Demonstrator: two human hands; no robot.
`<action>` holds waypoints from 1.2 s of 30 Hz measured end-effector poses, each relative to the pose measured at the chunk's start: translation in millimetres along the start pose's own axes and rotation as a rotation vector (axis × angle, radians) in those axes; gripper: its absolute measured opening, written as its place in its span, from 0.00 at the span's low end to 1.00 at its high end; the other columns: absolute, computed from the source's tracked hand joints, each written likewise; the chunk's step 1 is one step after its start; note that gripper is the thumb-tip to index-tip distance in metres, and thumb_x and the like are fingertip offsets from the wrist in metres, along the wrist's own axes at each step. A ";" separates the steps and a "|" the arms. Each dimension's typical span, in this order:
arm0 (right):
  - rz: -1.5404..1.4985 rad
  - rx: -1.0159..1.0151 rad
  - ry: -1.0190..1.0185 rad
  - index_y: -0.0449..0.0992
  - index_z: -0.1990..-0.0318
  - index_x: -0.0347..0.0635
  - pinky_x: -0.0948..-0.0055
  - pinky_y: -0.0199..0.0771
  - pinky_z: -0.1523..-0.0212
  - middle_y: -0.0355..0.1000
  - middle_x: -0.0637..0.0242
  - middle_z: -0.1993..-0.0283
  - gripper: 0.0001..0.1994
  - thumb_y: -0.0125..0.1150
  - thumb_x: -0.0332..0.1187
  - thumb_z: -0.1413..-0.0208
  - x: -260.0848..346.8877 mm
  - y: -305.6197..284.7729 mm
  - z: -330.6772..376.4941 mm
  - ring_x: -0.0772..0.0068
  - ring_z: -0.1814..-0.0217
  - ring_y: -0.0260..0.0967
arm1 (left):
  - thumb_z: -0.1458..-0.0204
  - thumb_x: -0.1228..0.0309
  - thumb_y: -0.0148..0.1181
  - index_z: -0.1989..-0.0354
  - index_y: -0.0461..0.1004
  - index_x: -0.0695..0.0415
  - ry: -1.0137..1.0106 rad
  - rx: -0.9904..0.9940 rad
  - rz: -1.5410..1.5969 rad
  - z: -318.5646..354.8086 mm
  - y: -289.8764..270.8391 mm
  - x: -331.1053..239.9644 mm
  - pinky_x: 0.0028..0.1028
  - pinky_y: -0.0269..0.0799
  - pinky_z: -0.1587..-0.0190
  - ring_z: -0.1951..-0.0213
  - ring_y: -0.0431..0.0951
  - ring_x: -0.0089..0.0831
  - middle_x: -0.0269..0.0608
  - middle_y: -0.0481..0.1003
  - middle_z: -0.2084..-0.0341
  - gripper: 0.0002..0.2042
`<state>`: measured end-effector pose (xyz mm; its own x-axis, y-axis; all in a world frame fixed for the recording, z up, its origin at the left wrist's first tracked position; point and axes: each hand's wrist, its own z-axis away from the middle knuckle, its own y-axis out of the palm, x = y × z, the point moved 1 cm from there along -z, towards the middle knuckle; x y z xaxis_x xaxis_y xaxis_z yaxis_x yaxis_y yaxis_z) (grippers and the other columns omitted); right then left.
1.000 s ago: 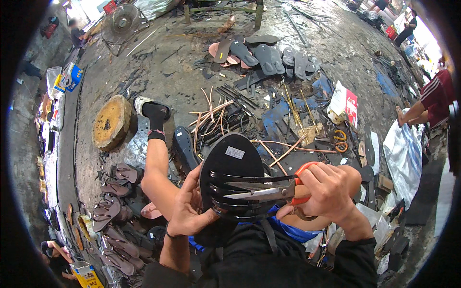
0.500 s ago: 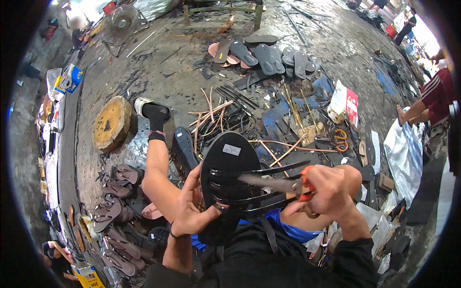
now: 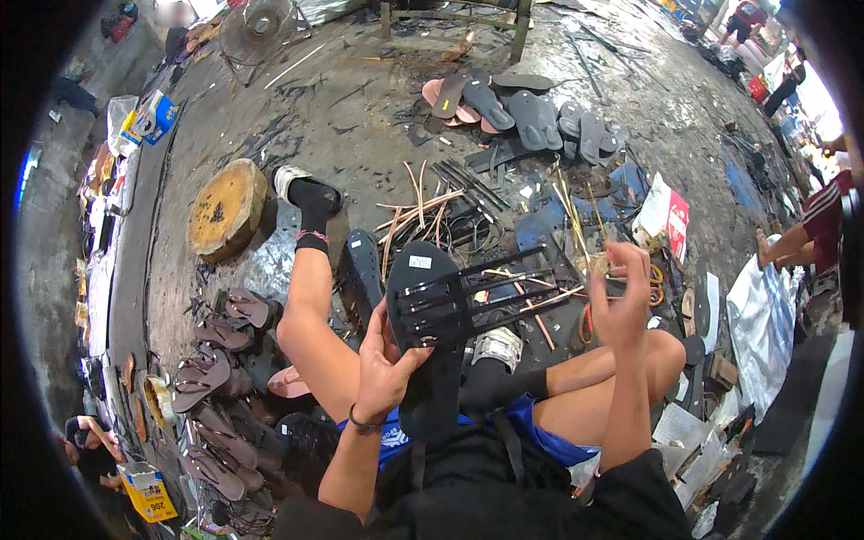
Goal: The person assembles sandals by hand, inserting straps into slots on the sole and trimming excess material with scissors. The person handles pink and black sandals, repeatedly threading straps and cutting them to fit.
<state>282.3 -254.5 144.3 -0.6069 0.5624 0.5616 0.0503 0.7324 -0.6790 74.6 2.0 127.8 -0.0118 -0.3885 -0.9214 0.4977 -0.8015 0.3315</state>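
Observation:
My left hand [image 3: 385, 364] is closed around the side of a black sandal sole [image 3: 416, 288], held up over my lap, thumb on its face. A small white label sits near the top of the sole. Several glossy black straps [image 3: 486, 292] stick out from it toward the right, their ends loose. Beyond the strap ends my right hand [image 3: 621, 297] is raised with fingers curled. An orange-red loop of scissors [image 3: 586, 324] shows against its palm side; the rest of the scissors is hard to make out.
A round wood block [image 3: 225, 211] stands at left, beside my foot. Finished sandals [image 3: 202, 378] pile up at lower left, and more slippers [image 3: 535, 119] lie ahead. Cut strips [image 3: 421, 202] litter the floor. Another orange-handled pair of scissors [image 3: 657, 286] lies at right. A person's leg [image 3: 801, 238] shows far right.
My right hand has moved up and away from the straps, taking the scissors off them. The straps now slant more upward. The whole view has shifted slightly.

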 end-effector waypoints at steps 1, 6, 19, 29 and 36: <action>-0.216 -0.027 -0.098 0.74 0.49 0.39 0.59 0.71 0.47 0.71 0.54 0.51 0.20 0.67 0.26 0.52 34.3 -5.8 2.6 0.52 0.47 0.68 | 0.51 0.86 0.63 0.30 0.51 0.67 -0.005 -0.026 -0.004 -2.5 0.2 2.4 0.31 0.67 0.37 0.41 0.71 0.30 0.45 0.68 0.42 0.39; 0.072 0.113 -0.362 0.77 0.51 0.42 0.62 0.73 0.52 0.73 0.60 0.52 0.17 0.67 0.23 0.50 73.4 28.8 10.9 0.59 0.52 0.71 | 0.51 0.87 0.64 0.31 0.53 0.67 0.044 -0.030 -0.011 -8.4 2.7 10.2 0.31 0.67 0.37 0.42 0.72 0.30 0.45 0.69 0.42 0.38; -0.666 0.283 0.274 0.76 0.54 0.32 0.76 0.80 0.65 0.79 0.60 0.62 0.07 0.60 0.21 0.38 100.2 59.4 25.9 0.76 0.65 0.79 | 0.45 0.84 0.59 0.31 0.55 0.61 0.212 -0.293 -0.036 -9.0 14.7 29.1 0.29 0.68 0.41 0.44 0.72 0.30 0.42 0.70 0.44 0.33; -0.607 0.399 0.435 0.77 0.55 0.35 0.76 0.78 0.60 0.80 0.65 0.63 0.13 0.68 0.22 0.48 122.5 69.4 25.6 0.79 0.63 0.77 | 0.42 0.77 0.63 0.30 0.45 0.63 0.400 -0.331 -0.225 -2.7 27.9 30.5 0.30 0.67 0.39 0.41 0.70 0.33 0.44 0.63 0.40 0.37; -0.457 0.270 0.125 0.81 0.60 0.41 0.63 0.78 0.59 0.79 0.57 0.62 0.13 0.70 0.24 0.56 119.3 76.2 47.0 0.53 0.61 0.78 | 0.42 0.75 0.62 0.30 0.44 0.64 0.461 -0.279 -0.308 -5.3 24.2 33.4 0.30 0.67 0.39 0.42 0.70 0.32 0.45 0.64 0.41 0.37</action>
<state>176.4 -149.6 137.3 -0.4199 0.2635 0.8685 -0.4118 0.7974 -0.4410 90.9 -28.0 104.0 0.1540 0.1281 -0.9797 0.7398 -0.6723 0.0284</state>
